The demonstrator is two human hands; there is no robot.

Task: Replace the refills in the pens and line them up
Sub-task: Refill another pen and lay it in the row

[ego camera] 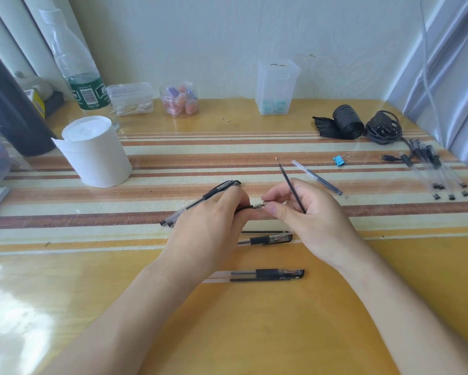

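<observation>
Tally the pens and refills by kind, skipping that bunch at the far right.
Pens on the table: 5, a far pair, a single, a near pair.
Pen in the left hand: 1.
Refill in the right hand: 1.
Refills on the table: 3, two near the blue clip, one beside the single pen.
Total: 10.

The counter (254,334) is glossy yellow, crossed by a cloth (173,163) striped cream, orange and brown. Pens (268,274) are clear with black grips; the binder clip (338,160) is blue, the paper roll (95,152) white
</observation>
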